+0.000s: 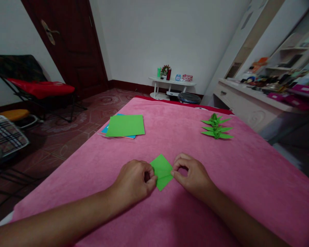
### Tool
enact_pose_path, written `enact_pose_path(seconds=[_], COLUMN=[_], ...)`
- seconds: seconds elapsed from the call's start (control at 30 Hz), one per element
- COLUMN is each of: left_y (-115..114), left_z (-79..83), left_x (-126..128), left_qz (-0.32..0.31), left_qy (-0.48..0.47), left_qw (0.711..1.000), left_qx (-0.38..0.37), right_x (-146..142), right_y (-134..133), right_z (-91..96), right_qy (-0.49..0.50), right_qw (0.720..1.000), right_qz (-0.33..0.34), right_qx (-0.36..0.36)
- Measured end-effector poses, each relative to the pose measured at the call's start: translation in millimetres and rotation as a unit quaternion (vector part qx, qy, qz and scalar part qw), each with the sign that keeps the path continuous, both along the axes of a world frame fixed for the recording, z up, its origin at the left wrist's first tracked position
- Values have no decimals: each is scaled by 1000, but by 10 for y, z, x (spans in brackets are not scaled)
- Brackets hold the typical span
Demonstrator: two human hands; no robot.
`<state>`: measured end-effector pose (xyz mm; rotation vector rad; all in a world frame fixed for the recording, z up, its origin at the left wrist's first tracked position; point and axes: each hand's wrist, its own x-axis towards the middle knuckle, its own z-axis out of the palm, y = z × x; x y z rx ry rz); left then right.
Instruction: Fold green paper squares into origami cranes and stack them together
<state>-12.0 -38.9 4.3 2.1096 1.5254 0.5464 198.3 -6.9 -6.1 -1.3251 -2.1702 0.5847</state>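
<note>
A small folded green paper square (161, 169) lies on the pink cloth (170, 219) in front of me, turned like a diamond. My left hand (135, 181) pinches its left corner with curled fingers. My right hand (193, 175) pinches its right corner between thumb and forefinger. Both hands rest on the cloth, one on each side of the paper.
A stack of flat sheets, green on top (125, 126) with blue beneath, lies at the far left of the cloth. Folded green paper figures (216, 127) sit at the far right. A folding chair (38, 89), a white side table (171, 84) and a cluttered desk (260, 96) stand around.
</note>
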Motion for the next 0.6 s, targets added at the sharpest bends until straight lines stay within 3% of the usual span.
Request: enact_pose_path(seconds=[0.43,0.6], left_y=[42,13], left_z=[-17,19], left_x=[-22,-36], left_qz=[29,8], left_qy=[-51,-78], left_qw=[997,996], left_qx=[-52,-45], right_x=[-5,23], right_y=[5,7], right_z=[2,-22], right_qy=[16,53], right_qw=[1000,998], right_qz=[18,35], right_qx=[-1,-17])
